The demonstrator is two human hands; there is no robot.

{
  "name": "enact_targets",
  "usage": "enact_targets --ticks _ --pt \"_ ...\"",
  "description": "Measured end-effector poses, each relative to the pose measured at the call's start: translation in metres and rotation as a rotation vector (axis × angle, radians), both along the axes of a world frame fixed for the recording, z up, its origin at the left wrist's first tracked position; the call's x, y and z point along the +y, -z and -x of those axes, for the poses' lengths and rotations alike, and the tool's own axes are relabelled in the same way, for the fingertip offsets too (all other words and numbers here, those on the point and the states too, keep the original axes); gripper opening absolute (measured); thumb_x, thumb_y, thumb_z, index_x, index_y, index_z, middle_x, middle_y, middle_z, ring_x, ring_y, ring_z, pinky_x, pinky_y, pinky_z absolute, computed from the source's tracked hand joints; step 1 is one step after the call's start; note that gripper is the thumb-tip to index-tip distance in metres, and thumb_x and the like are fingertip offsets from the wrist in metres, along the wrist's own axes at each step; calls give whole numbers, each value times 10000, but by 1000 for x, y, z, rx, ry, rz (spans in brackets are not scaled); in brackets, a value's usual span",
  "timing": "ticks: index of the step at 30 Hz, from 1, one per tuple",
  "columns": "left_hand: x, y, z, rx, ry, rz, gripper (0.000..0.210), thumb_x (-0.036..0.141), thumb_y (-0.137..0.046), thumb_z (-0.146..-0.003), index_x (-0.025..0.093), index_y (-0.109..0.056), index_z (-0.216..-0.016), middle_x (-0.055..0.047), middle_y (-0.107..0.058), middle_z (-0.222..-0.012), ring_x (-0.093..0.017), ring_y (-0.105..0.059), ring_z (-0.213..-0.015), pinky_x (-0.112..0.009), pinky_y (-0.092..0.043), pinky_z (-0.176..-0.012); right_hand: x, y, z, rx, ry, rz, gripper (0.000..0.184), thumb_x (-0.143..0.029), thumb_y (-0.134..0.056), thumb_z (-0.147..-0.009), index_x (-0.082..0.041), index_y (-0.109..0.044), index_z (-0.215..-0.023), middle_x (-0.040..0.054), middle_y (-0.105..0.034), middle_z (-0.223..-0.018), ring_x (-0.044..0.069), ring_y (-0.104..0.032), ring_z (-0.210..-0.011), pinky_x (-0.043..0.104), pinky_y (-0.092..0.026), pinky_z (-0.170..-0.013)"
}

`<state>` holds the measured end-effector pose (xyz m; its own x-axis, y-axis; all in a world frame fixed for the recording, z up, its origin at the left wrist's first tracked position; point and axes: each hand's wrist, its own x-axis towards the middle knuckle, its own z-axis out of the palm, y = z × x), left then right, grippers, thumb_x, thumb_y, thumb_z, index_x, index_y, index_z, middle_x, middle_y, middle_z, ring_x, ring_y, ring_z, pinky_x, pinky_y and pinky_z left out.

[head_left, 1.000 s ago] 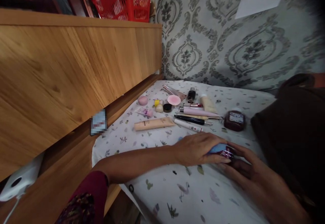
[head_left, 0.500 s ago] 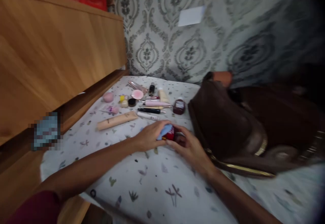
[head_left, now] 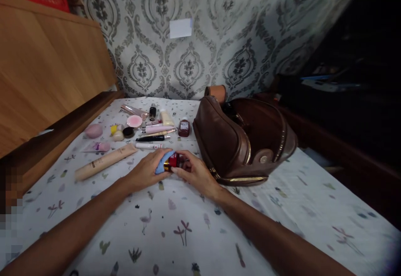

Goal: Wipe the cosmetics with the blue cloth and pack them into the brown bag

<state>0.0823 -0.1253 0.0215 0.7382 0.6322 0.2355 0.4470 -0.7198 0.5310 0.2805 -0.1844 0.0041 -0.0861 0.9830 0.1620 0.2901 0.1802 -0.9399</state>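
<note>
Both hands meet low over the patterned sheet, close to the front of the spread of cosmetics. Folded in my left hand is a light blue cloth, pressed to one side of a small red jar with a gold band. My right hand grips the jar from the other side with thumb and fingers, hiding part of it. A white tube lies just beyond my left fingers, and a beige tube lies to their left. Beyond my hands stands a dark red bottle with a label.
A brown leather bag stands unzipped at the right, near my right hand. Several cosmetics, including a pink sponge, a pink compact and a black pen, lie on the sheet. A wooden panel borders the left; wallpaper covers the back wall.
The view has swung right, so the things sit further left and more of the bag's inside shows. Both hands still hold the red jar and the cloth; more of the jar's gold band shows.
</note>
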Motion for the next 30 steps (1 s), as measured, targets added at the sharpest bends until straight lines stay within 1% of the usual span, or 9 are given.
enact_targets --ticks 5,8,13,16,19,22,25,28,30 --pt "0 4 1 21 -26 -39 565 453 -575 -907 218 -402 -1391 -124 -580 -1340 -281 -555 -1219 -444 -444 -1023 -1 -1 0 -60 17 -47 427 -394 -676 -820 -191 -577 -1183 15 -635 -874 135 -568 -691 258 -485 -602" --pt "0 5 2 41 -33 -72 598 502 -556 -910 198 -403 -1402 -139 -572 -1365 -289 -548 -1236 -448 -436 -1035 0 0 0 -70 19 -37 453 -409 -672 -821 -186 -567 -1202 16 -638 -866 141 -572 -689 267 -490 -608" --pt "-3 3 2 92 -74 -135 609 556 -505 -917 187 -418 -1393 -148 -608 -1325 -290 -603 -1145 -429 -471 -970 1 2 1 -96 58 -66 412 -353 -703 -791 -188 -589 -1151 41 -647 -959 159 -596 -768 302 -505 -693" --pt "-4 5 3 106 -118 -177 487 552 -463 -933 184 -536 -1244 -117 -698 -1127 -270 -654 -969 -390 -509 -843 0 1 2 -110 103 -38 381 -312 -749 -748 -176 -604 -1073 22 -634 -894 151 -581 -742 285 -487 -674" --pt "-1 13 6 77 -150 -234 402 561 -453 -927 213 -619 -1038 -71 -718 -941 -250 -653 -836 -347 -507 -740 -1 0 2 -113 131 11 409 -315 -772 -732 -170 -602 -1075 5 -622 -855 148 -575 -734 275 -482 -670" --pt "2 17 7 1 -170 -237 393 582 -480 -906 224 -634 -964 -50 -712 -905 -227 -648 -805 -313 -506 -720 -2 -2 2 -150 144 -19 521 -309 -795 -715 -181 -586 -1175 37 -628 -990 174 -600 -843 305 -503 -765" --pt "0 14 5 -48 -166 -219 391 589 -491 -898 228 -634 -850 -17 -686 -803 -196 -638 -722 -274 -507 -660 -5 -4 1 -193 126 -68 631 -293 -810 -704 -168 -553 -1266 82 -602 -1135 214 -596 -1010 350 -485 -912" --pt "-2 9 3 -84 -162 -246 407 604 -506 -882 235 -632 -761 10 -657 -695 -173 -621 -615 -252 -508 -585 -6 -4 0 -198 109 -76 617 -312 -816 -704 -190 -569 -1256 71 -587 -1137 218 -592 -1032 354 -475 -949" --pt "-2 9 3 -108 -168 -280 412 622 -538 -854 240 -640 -739 13 -673 -681 -175 -638 -592 -251 -526 -564 -7 -5 -1 -194 98 -65 618 -341 -830 -684 -215 -583 -1236 55 -581 -1114 217 -594 -1009 351 -481 -938"
